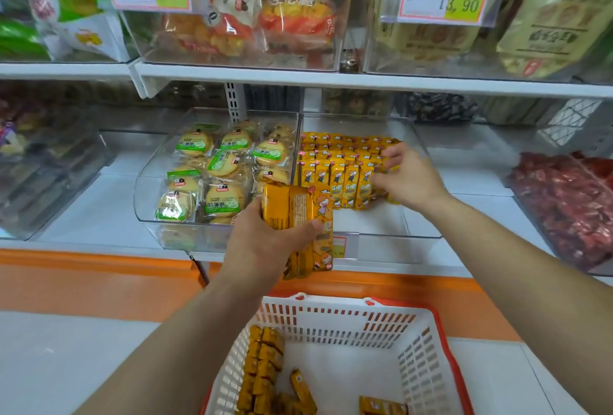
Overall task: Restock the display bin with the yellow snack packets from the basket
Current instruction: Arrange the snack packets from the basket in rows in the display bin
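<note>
My left hand [265, 242] grips a bundle of several yellow snack packets [298, 212], held in front of the shelf above the basket. My right hand [406, 177] reaches into the clear display bin [381, 227]; its fingers touch the right end of the rows of upright yellow packets [338, 175] standing there. Whether it holds one of them I cannot tell. The white basket with a red rim [348, 321] sits at the bottom of the view. More yellow packets [265, 371] lie along its left side and bottom.
A clear bin of green-labelled biscuit packs [215, 175] stands left of the display bin. A bin of red wrapped snacks [570, 202] is at the right. An upper shelf [331, 79] with price tags and bagged snacks hangs overhead. An orange ledge [99, 268] runs below the shelf.
</note>
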{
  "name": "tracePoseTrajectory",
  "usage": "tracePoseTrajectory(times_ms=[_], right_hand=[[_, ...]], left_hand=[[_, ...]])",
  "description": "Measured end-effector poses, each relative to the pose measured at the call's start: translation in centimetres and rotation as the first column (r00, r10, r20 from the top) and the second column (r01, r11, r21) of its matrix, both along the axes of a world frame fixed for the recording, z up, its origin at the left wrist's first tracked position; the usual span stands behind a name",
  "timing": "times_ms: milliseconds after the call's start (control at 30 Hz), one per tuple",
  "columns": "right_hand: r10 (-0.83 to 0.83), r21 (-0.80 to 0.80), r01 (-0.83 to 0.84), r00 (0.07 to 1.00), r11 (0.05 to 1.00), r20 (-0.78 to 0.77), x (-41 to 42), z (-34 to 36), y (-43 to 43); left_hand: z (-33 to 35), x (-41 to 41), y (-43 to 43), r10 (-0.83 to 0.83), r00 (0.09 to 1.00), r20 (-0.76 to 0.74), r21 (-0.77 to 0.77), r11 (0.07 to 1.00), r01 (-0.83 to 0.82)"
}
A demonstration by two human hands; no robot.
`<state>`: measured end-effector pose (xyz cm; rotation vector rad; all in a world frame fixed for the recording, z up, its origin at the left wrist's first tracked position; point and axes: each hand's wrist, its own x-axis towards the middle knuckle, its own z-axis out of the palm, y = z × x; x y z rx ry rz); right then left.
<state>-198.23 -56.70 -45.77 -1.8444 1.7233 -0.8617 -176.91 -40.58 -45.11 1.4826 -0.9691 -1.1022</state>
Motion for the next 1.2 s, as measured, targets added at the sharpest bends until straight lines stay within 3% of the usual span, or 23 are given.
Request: tracePoseTrajectory(times_ms=[67, 167, 300, 467, 633, 800, 900, 1200], right_hand=[[0.080, 0.002, -0.082, 0.986, 0.997, 0.147, -0.4, 2.0, 3.6], [0.232, 0.130, -0.303, 0.890, 0.944, 0.392, -1.1, 3.4, 9.5], [0.242, 0.190, -0.419, 0.776, 0.888, 0.582, -1.5, 3.1, 14.5], [0.286, 0.131, -0.406, 0.805, 0.904, 0.521, -1.6, 1.9, 15.0], [0.258, 0.188, -0.417, 0.797, 0.889, 0.545, -1.6, 1.3, 14.6], [0.044, 0.263, -0.392, 0.622, 0.881, 0.782, -2.2, 1.4, 13.7], [-0.061, 0.302, -0.364, 0.545, 0.881, 0.836, -2.8, 1.5, 12.9], [-0.016, 0.243, -0.361, 0.531, 0.900, 0.847, -2.9, 0.7, 11.8]], left_hand=[[0.1, -0.5, 0.3, -0.017, 1.000, -0.019, 0.007, 1.000, 0.018], [0.3, -1.4, 0.7, -0.046, 0.998, -0.036, 0.031, 0.998, 0.047], [0.5, -2.7, 1.3, -0.096, 0.993, -0.065, 0.028, 0.995, 0.098], [0.4, -3.7, 2.0, -0.172, 0.983, -0.070, -0.004, 0.985, 0.172], [0.5, -4.1, 2.1, -0.216, 0.976, -0.032, -0.015, 0.976, 0.216], [0.2, -3.7, 1.5, -0.153, 0.984, -0.087, -0.013, 0.988, 0.153], [-0.1, -3.4, 1.4, -0.136, 0.982, -0.128, 0.002, 0.991, 0.137], [-0.9, -4.1, 0.9, -0.116, 0.976, -0.185, 0.013, 0.993, 0.120]])
